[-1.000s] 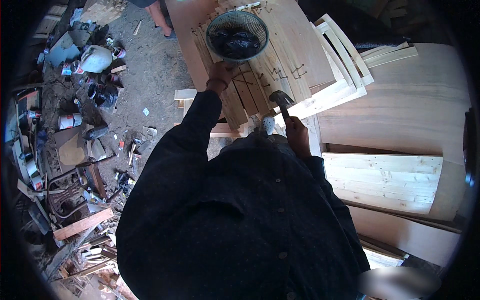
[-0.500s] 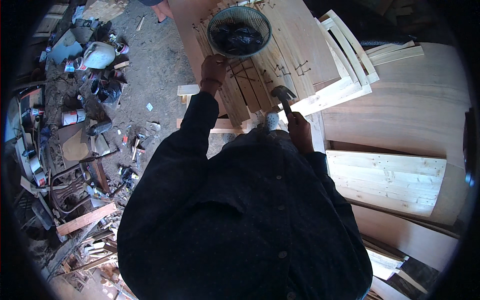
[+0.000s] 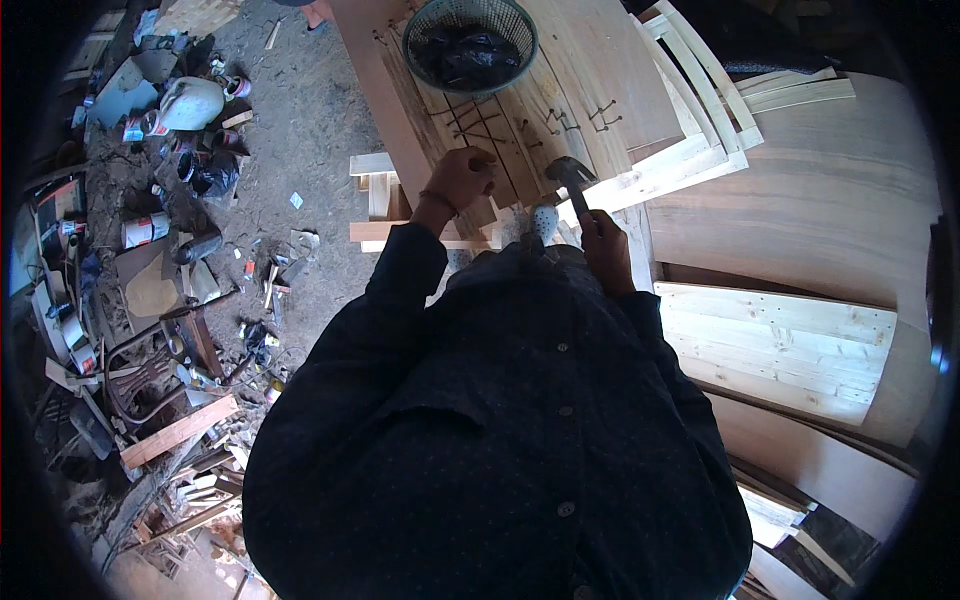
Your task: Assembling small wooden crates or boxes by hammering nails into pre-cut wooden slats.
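My right hand [image 3: 607, 250] grips the handle of a hammer [image 3: 570, 172], whose metal head hangs over the wooden slats [image 3: 520, 150] in front of me. My left hand [image 3: 462, 178] is closed with its fingertips pinched together on the slats, just left of the hammer head; whether it pinches a nail I cannot tell. Several nails [image 3: 560, 120] stick up from the slats between my hands and a green mesh basket [image 3: 473, 45] of dark small parts at the far end. My dark shirt hides the near part of the work.
Pale wooden panels [image 3: 780, 345] and curved boards [image 3: 800, 190] lie on the right. A stack of light frames [image 3: 700, 140] leans beside the slats. On the left the dirt floor holds cans, scrap wood [image 3: 180, 430], a white jug [image 3: 190, 102] and metal clutter.
My left hand has drawn back from the basket's edge toward me and now pinches down on the slats beside the hammer head. The right hand has kept the hammer in about the same place.
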### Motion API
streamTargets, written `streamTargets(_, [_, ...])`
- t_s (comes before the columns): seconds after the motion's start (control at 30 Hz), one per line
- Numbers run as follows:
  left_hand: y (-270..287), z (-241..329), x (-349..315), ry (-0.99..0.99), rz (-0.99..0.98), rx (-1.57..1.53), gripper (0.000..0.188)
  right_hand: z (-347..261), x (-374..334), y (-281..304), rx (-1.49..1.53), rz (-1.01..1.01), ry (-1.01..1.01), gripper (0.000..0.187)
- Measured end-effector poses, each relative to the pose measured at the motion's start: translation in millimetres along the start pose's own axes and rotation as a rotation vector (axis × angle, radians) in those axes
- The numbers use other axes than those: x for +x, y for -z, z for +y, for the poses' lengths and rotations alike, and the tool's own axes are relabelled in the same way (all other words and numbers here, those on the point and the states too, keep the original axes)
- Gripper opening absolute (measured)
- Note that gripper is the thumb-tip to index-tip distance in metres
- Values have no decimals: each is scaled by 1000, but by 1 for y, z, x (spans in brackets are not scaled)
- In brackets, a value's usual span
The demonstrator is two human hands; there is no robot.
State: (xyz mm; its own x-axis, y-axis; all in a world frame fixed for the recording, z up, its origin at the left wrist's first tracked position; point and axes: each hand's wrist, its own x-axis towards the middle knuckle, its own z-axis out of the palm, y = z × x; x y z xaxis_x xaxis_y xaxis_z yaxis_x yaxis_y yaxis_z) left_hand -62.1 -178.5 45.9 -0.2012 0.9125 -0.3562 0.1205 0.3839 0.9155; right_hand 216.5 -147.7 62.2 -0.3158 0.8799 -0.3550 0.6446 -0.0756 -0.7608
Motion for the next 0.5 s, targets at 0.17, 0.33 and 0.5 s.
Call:
streamTargets(0.17, [-10, -24, 21, -141, 133, 86, 19, -2, -1, 3, -17, -7, 31, 25])
streamTargets(0.33, [-13, -14, 30, -525, 402, 585, 19, 0, -2, 8, -22, -25, 30, 25])
streamTargets(0.5, [-26, -7, 37, -428, 412, 335, 18, -3, -1, 9, -14, -37, 9, 28])
